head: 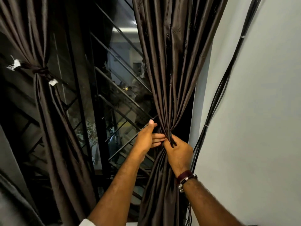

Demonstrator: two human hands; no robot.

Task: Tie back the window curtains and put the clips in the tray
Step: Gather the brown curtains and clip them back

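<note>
Right hand [178,154] gripping gathered right curtain [171,62], hanging vertically; left hand [149,137] open alongside, touching its left edge.

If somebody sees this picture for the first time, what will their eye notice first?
First, the two hands at the centre: the right hand grips the gathered folds of the dark right curtain, while the left hand reaches around them. Next, the left curtain, already tied with a knotted band, and the black cables running down the white wall.
</note>
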